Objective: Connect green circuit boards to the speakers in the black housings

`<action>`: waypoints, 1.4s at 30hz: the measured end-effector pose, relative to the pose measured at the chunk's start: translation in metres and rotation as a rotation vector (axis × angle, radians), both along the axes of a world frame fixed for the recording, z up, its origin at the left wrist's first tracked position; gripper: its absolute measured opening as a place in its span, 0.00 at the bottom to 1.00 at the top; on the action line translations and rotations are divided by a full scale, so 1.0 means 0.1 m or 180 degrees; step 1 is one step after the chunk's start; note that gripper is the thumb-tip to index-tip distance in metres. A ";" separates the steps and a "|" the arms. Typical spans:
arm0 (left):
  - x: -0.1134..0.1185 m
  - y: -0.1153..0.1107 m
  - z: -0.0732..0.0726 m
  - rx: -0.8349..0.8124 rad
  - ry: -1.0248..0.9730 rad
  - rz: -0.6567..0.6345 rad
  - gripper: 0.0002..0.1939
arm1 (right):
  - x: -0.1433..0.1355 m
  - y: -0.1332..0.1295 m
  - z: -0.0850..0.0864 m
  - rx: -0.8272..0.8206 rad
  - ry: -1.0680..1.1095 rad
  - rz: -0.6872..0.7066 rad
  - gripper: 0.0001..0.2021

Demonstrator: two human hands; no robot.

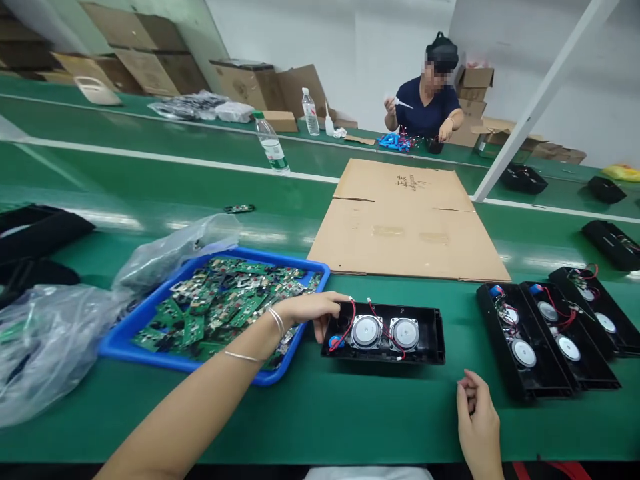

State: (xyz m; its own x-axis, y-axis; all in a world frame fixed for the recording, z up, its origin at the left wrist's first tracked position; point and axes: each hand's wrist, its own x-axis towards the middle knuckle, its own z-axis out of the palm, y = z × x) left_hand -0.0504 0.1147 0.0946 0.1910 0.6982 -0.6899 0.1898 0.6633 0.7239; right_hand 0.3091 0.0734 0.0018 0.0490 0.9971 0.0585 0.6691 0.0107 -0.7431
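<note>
A black speaker housing (425,333) with two round silver speakers, red wires and a blue part lies in front of me on the green table. My left hand (320,313) grips its left end, thumb and fingers around the edge. To the right of the housing and nearer the table's front edge, my right hand (477,413) is held with its fingers curled loosely and apart, with nothing in it. Left of the housing, a blue tray (190,363) holds a heap of green circuit boards (225,307); my left forearm passes over its front right corner.
More black housings (537,373) stand at the right. Flat cardboard (400,213) lies behind the held one. Plastic bags (45,360) are at the left. Across the table are bottles (273,147), boxes and a person (425,107) handling parts.
</note>
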 end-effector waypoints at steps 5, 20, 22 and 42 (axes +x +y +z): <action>-0.05 0.07 -0.05 -0.0104 0.0088 -0.0061 0.26 | -0.17 -0.06 0.04 0.0109 0.0003 0.0109 0.20; 0.02 -1.23 -0.16 0.1454 0.0860 0.2839 0.21 | -1.80 0.30 0.86 0.1541 -0.0779 0.2562 0.13; -0.02 -1.33 -0.21 0.1540 0.1192 0.2899 0.18 | -1.97 0.35 0.85 0.1349 -0.0796 0.2576 0.17; -0.51 -1.08 -0.33 0.2766 0.2756 0.1389 0.07 | -1.97 0.50 0.96 -0.0717 0.1940 0.2070 0.11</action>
State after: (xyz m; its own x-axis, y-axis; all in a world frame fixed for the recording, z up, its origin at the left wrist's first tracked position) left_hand -0.1015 0.0071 0.0616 -0.4404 0.8672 0.2323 0.6974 0.1674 0.6969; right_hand 0.1124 0.1231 0.0978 -0.5668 0.8238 0.0074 0.0737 0.0597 -0.9955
